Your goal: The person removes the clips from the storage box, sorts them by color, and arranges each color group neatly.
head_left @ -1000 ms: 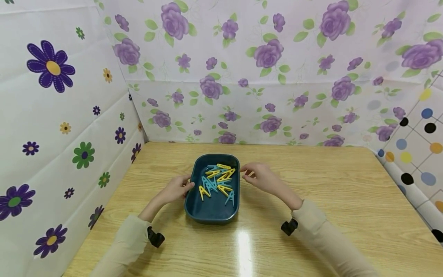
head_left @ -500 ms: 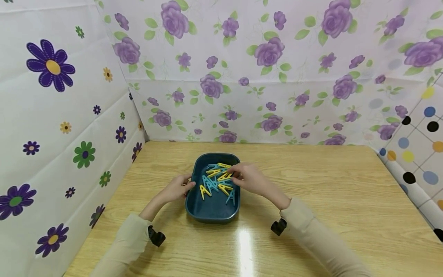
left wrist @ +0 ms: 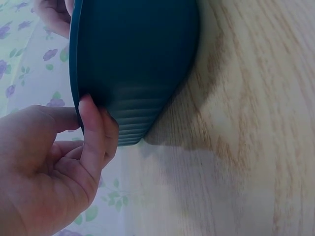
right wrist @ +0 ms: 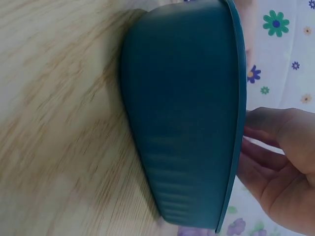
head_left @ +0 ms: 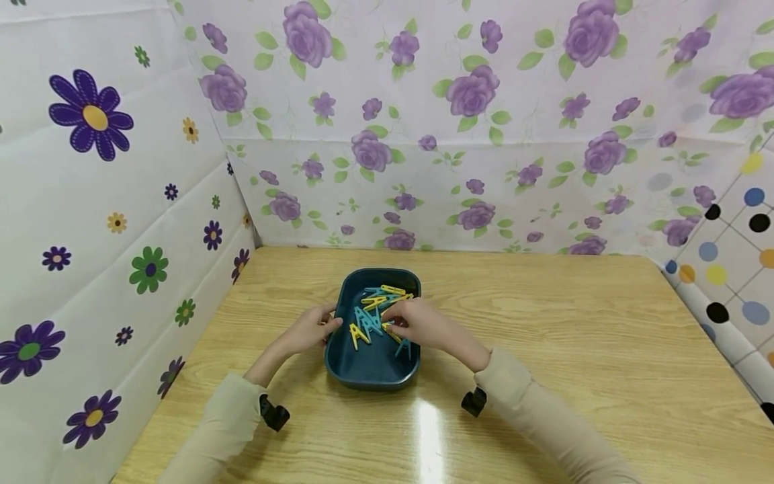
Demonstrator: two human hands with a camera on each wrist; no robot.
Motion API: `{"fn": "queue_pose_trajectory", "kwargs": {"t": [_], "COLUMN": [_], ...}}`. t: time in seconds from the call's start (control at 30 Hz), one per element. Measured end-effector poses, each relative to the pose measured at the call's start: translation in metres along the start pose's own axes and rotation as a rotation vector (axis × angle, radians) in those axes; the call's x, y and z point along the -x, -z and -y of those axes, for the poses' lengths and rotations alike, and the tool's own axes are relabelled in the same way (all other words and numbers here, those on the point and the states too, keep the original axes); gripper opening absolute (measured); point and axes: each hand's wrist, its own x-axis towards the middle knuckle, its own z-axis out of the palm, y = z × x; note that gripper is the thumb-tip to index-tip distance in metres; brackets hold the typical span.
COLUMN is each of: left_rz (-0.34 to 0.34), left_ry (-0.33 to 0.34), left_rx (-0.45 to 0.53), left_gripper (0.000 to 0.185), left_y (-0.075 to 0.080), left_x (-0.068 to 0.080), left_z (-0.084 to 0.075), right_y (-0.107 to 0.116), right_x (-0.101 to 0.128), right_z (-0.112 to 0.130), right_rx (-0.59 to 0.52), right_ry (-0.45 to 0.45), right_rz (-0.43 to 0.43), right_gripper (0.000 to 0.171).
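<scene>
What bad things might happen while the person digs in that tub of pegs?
The clothespins lie tangled in a heap, so lifting one may drag others over the rim of the tub. The left hand only holds the tub's edge, so a hard tug by the right hand might slide or tip it on the glossy table.

Both arms wear long, loose sleeves of pale beige cloth, the left sleeve (head_left: 220, 420) and the right sleeve (head_left: 538, 410) alike. A small black camera (strapped on) sits at each wrist, left (head_left: 273, 413) and right (head_left: 474, 402).
</scene>
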Motion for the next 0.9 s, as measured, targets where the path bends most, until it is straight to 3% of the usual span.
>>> {"fn": "queue_pose_trajectory", "kwargs": {"t": [0.27, 0.9], "left_rz": [-0.002, 0.015], "left_ry": [0.016, 0.0], "left_rx": [-0.011, -0.011], "left_gripper": [0.05, 0.05], "left_y": [0.0, 0.001], "left_x": [0.0, 0.001], "left_z": [0.0, -0.001], "right_y": [-0.007, -0.033], "right_x": [-0.009, -0.029], "right_z": [0.01, 0.022], "right_rx": [0.021, 0.15], "right_ry": [-0.057, -0.264], "right_rz": [0.092, 0.206], "right_gripper": [0.02, 0.03]}}
